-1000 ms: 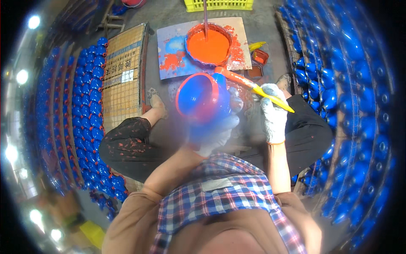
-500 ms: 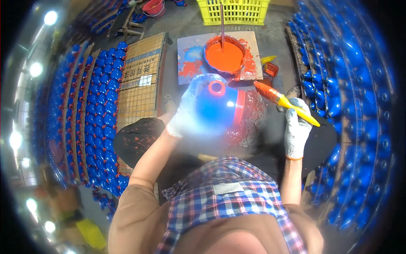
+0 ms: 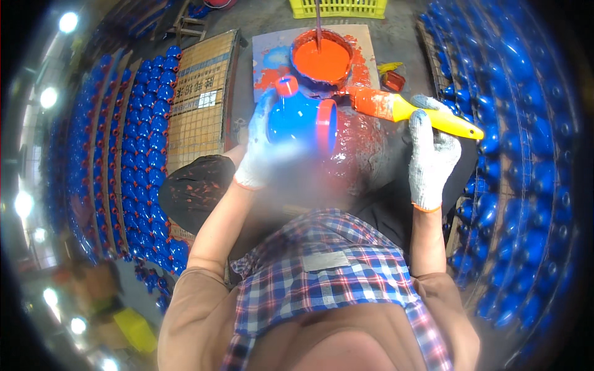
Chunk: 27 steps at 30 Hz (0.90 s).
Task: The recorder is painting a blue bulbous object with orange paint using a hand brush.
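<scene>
My left hand (image 3: pixel 255 151), in a white knitted glove, is closed round the left side of a glossy blue pipe fitting (image 3: pixel 297 120). One red collar of it points up and away; a wider red-rimmed opening faces right. A hazy blur covers the fitting's lower part. My gloved right hand (image 3: pixel 433 139) grips a paintbrush (image 3: pixel 445 120) by its yellow handle. Its bristles, coated in orange-red paint, point left, just beyond and to the right of the fitting's wide rim; I cannot tell if they touch. Behind the fitting stands a bowl of orange-red paint (image 3: pixel 322 59) with a stick in it.
A paint-spattered board (image 3: pixel 263 62) lies under the bowl. Red paint coats a surface (image 3: pixel 365 148) between my knees. Rows of blue fittings (image 3: pixel 145 133) flank a wire-mesh-covered carton (image 3: pixel 198 99) at left; more blue fittings (image 3: pixel 526 173) are stacked at right. A yellow crate (image 3: pixel 340 7) stands at the back.
The fitting has tilted in my left hand, so its wide opening shows more to the right and its collar leans up-left. The brush has swung flatter and its bristles moved left toward the fitting.
</scene>
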Tool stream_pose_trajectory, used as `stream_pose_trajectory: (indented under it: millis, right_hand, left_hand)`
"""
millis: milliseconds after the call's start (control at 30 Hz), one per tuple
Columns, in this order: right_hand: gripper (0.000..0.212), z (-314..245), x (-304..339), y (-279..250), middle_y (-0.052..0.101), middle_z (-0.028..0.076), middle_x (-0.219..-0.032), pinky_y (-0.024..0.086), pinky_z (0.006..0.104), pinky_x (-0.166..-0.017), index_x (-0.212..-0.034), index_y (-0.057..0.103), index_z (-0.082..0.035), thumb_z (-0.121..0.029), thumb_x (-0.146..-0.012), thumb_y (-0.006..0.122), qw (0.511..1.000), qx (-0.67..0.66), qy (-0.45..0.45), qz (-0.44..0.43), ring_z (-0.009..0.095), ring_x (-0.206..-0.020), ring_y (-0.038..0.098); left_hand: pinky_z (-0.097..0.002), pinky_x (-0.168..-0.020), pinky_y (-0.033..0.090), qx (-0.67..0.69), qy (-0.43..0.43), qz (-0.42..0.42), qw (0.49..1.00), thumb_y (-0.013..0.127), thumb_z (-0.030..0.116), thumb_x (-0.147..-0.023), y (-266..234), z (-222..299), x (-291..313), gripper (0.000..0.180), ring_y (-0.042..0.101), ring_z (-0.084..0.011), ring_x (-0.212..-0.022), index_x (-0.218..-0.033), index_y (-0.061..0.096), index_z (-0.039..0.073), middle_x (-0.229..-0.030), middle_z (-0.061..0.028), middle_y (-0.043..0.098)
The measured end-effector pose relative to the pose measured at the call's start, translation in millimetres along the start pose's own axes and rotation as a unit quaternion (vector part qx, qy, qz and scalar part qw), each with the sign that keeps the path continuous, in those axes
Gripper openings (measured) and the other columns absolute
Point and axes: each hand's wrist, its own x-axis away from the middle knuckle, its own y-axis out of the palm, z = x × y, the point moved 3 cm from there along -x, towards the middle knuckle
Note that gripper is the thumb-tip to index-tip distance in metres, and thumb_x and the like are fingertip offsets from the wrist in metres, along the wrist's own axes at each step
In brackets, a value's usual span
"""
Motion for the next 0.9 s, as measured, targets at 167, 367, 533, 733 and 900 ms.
stream_pose_trajectory:
  millis: [167,367,533,733,900]
  right_hand:
    - [0.024,1,-3,1,0.063,0.008,-0.104,0.049,0.0248,-0.078,-0.111,0.06,0.0,0.0,-0.087,0.06,0.994,0.037,-0.1,-0.001,0.013,-0.087,0.06]
    - [0.025,7,-6,18,0.063,0.008,-0.104,0.048,0.0261,-0.084,-0.103,0.063,0.001,0.011,-0.08,0.062,0.982,0.009,-0.155,-0.112,0.015,-0.094,0.06]
    - [0.026,7,-14,42,0.062,0.01,-0.101,0.047,0.0259,-0.085,-0.104,0.063,0.002,0.011,-0.08,0.064,0.966,0.015,-0.158,-0.205,0.017,-0.095,0.06]
    - [0.025,-14,-13,37,0.063,0.011,-0.103,0.047,0.029,-0.085,-0.104,0.063,0.001,0.009,-0.08,0.065,0.953,0.105,-0.23,-0.166,0.019,-0.095,0.061]
    - [0.017,-31,-15,34,0.061,0.011,-0.101,0.046,0.0315,-0.088,-0.105,0.06,0.002,-0.001,-0.088,0.06,0.947,0.162,-0.261,-0.097,0.02,-0.094,0.059]
  left_hand:
    - [-0.0359,-0.083,0.052,0.21,-0.168,0.088,0.959,0.074,0.009,-0.076,15,0,11,0.05,0.059,-0.0162,-0.101,-0.121,0.051,0.002,-0.11,-0.0096,0.06]
    - [-0.0316,-0.079,0.054,0.223,-0.241,0.07,0.942,0.073,0.005,-0.076,10,16,19,0.056,0.061,-0.0152,-0.097,-0.125,0.045,0.004,-0.108,-0.0082,0.06]
    - [-0.0281,-0.077,0.055,0.242,-0.31,0.032,0.919,0.073,0.002,-0.076,15,11,20,0.062,0.062,-0.0144,-0.094,-0.128,0.04,0.006,-0.107,-0.0072,0.06]
    - [-0.0245,-0.034,0.036,0.601,-0.286,-0.07,0.743,0.052,0.061,-0.084,0,-17,3,0.062,0.05,-0.0217,-0.054,-0.115,0.05,0.007,-0.091,-0.0157,0.056]
    - [-0.027,-0.038,0.039,0.664,-0.169,0.037,0.728,0.06,0.06,-0.078,-40,45,-3,0.071,0.049,-0.0227,-0.061,-0.121,0.048,0.004,-0.095,-0.0178,0.058]
